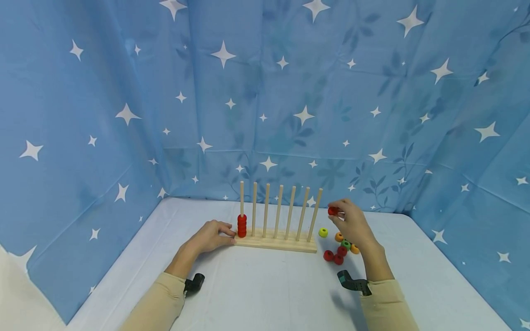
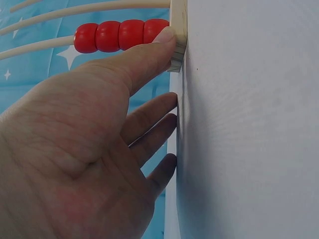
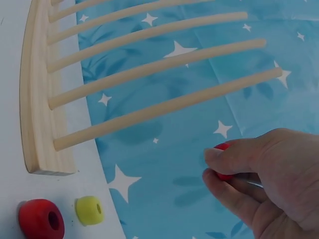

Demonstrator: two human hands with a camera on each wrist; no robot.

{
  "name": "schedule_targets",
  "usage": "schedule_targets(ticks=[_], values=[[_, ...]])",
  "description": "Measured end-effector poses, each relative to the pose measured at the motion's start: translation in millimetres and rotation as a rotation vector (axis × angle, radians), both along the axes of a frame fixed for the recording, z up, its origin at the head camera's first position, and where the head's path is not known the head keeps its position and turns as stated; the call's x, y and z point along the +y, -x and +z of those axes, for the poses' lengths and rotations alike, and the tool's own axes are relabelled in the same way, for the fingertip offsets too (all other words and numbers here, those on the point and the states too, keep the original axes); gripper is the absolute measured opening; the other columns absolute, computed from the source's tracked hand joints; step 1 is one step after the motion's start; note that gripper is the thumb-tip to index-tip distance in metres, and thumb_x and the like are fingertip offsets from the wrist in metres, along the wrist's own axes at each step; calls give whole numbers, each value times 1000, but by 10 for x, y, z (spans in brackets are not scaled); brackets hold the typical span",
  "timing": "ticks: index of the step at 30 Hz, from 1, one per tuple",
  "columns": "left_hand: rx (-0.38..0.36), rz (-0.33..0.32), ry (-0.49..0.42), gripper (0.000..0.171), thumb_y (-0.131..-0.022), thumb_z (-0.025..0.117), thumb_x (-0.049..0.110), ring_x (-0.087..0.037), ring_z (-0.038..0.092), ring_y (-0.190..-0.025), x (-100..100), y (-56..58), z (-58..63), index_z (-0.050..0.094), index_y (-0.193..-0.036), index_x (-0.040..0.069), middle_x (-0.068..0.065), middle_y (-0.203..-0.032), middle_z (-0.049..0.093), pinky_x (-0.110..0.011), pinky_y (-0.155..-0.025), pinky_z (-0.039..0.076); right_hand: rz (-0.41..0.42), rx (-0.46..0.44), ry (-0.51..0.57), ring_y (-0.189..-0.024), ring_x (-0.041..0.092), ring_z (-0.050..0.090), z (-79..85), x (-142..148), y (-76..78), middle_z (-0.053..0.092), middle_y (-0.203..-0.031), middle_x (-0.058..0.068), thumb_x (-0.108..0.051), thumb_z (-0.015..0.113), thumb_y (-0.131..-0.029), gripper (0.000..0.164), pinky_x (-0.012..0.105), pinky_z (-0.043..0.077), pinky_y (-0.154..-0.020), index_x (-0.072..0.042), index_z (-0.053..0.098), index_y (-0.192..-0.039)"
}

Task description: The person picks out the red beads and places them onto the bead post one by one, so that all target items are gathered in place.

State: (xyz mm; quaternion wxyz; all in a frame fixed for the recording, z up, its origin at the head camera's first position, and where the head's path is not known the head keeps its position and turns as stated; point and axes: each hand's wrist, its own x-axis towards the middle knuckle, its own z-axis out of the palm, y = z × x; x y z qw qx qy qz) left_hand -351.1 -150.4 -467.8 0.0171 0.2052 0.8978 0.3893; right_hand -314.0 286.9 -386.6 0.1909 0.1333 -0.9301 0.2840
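A wooden peg rack [image 1: 275, 246] with a row of upright pegs stands on the table. Several red beads [image 1: 242, 226] are stacked on its leftmost peg. My left hand [image 1: 211, 236] holds the left end of the rack's base, its thumb [image 2: 162, 42] on the wood beside the lowest bead and the other fingers loosely extended. Right of the rack, my right hand [image 1: 354, 223] is raised and pinches one red bead [image 3: 223, 162] between thumb and fingertips. The held bead is partly covered by the fingers. The other pegs carry no beads.
Loose beads lie right of the rack: a yellow one [image 1: 323, 232], a green one [image 1: 345, 245], orange ones [image 1: 354, 248] and red ones [image 1: 328, 255]. A blue curtain [image 1: 265, 92] with white stars hangs behind and beside the white table [image 1: 265, 294].
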Motion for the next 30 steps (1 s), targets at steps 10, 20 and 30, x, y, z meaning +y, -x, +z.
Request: schedule_targets(ticks=[10,20,30], values=[[8,-1,16,21,-88,84,22,-43,54,-139,-12,2,7,85,-107,14,-18,-138,68,-59,-115,42,37,169,14,-109,36,68,132,-86,-52,62,-118,16,1,72,-94,30,53,59,-95,2,69,-124],[8,-6,14,21,-88,84,22,-42,55,-138,-11,-5,7,85,-107,15,-18,-138,68,-59,-116,41,83,331,18,-103,31,71,261,-219,-141,64,-118,15,6,76,-88,34,49,61,-87,1,71,-121],[5,-1,-2,20,-87,85,22,-41,55,-139,-8,-4,2,85,-106,16,-17,-137,68,-59,-116,41,144,426,21,-98,27,73,357,-388,-195,68,-116,12,9,77,-85,35,30,62,-86,-1,74,-118]])
